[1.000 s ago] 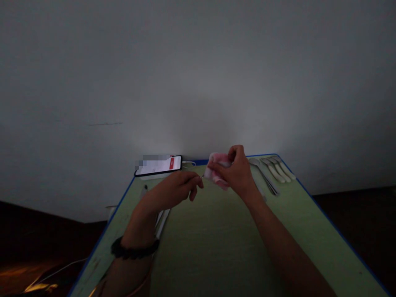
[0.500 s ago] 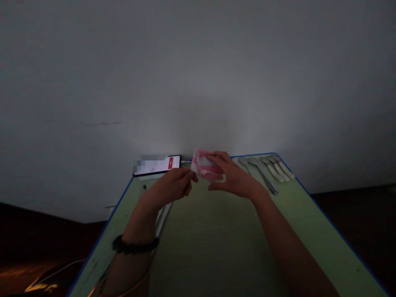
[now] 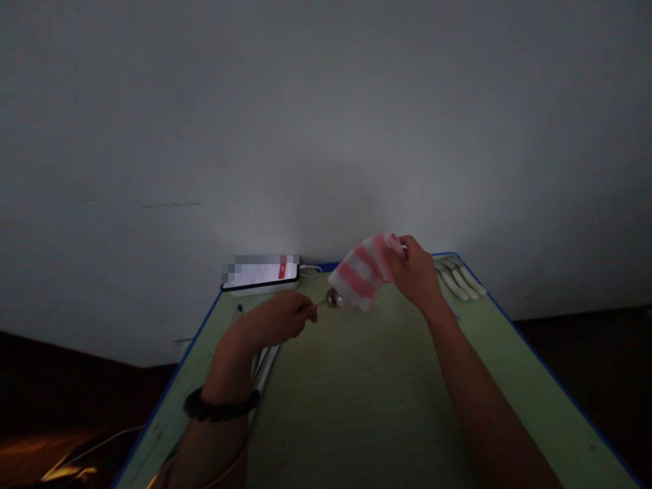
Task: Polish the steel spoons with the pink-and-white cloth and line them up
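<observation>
Above the middle of the table, my left hand [image 3: 288, 317] is closed on the handle of a metal spoon [image 3: 333, 298], whose bowl points right. A pink and white striped cloth [image 3: 363, 273] hangs from my right hand [image 3: 418, 275], which pinches its upper right corner. The cloth's lower left edge is beside the spoon's bowl; whether they touch I cannot tell. Partly under my left forearm lie several long metal utensils [image 3: 265, 367], their kind hidden.
At the back left a lit phone [image 3: 259, 273] rests on a white block with a cable [image 3: 310, 269] plugged in. Pale-handled cutlery [image 3: 458, 278] lies at the back right of the green, blue-edged table [image 3: 351, 407]. A grey wall [image 3: 326, 136] stands right behind.
My right hand has moved right with the cloth, which has opened out and come off the spoon, showing its bowl. My left hand has dropped slightly toward me.
</observation>
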`<state>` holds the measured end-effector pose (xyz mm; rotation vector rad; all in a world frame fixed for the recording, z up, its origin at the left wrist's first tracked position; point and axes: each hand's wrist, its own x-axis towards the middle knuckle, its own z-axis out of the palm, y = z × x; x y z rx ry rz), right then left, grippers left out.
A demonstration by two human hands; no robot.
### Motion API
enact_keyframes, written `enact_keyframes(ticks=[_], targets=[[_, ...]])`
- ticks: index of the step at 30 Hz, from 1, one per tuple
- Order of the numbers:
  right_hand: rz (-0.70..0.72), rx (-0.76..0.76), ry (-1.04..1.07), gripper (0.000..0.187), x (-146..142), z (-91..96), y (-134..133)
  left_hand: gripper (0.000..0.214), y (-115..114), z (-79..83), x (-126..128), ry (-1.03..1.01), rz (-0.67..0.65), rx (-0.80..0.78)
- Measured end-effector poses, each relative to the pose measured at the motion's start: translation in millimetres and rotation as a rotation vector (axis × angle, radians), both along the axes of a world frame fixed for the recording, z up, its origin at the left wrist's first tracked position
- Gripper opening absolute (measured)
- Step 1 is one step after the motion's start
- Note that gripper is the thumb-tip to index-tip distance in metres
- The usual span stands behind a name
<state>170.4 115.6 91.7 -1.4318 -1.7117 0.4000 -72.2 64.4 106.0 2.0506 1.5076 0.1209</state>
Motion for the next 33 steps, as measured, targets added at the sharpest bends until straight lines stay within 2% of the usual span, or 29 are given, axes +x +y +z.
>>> enact_keyframes(ticks=[3,5,7,10,13,15,18,20,22,26,33], targets=[[-0.084,0.013,0.05,0.028,6.4,0.6,2.2,0.033,-1.4,1.2,-1.5,0.014,0.006,0.006],[-0.03,0.012,0.049,0.028,6.3,3.1,0.1,0.034,-1.7,1.7,0.8,0.008,0.001,0.013],[0.165,-0.019,0.028,0.027,2.8,6.8,-5.1,0.035,-1.4,2.3,4.6,-0.001,-0.004,0.019],[0.576,-0.094,-0.006,0.025,-6.1,12.4,-15.0,0.034,-0.5,3.7,10.0,-0.023,-0.006,0.039],[0.79,-0.099,-0.078,0.019,-13.7,14.7,-20.6,0.033,-0.3,4.9,12.0,-0.05,-0.01,0.095],[0.803,-0.098,-0.107,0.019,-16.3,13.1,-19.8,0.034,-0.7,5.4,12.1,-0.056,-0.018,0.133],[0.692,-0.143,-0.046,0.022,-16.3,7.3,-13.8,0.034,-2.1,7.2,13.3,-0.056,-0.039,0.143],[0.616,-0.153,-0.009,0.031,-14.5,3.0,-9.5,0.034,-3.8,10.4,15.9,-0.056,-0.068,0.137],[0.615,-0.146,-0.058,0.041,-12.1,-0.2,-6.3,0.032,-6.3,15.0,19.3,-0.053,-0.117,0.126],[0.669,-0.177,-0.197,0.02,-9.3,-2.1,-3.9,0.029,-12.1,23.5,23.0,-0.048,-0.15,0.121],[0.641,-0.319,-0.101,0.029,-9.7,0.8,-6.7,0.028,-14.3,24.8,19.0,-0.094,-0.083,0.183]])
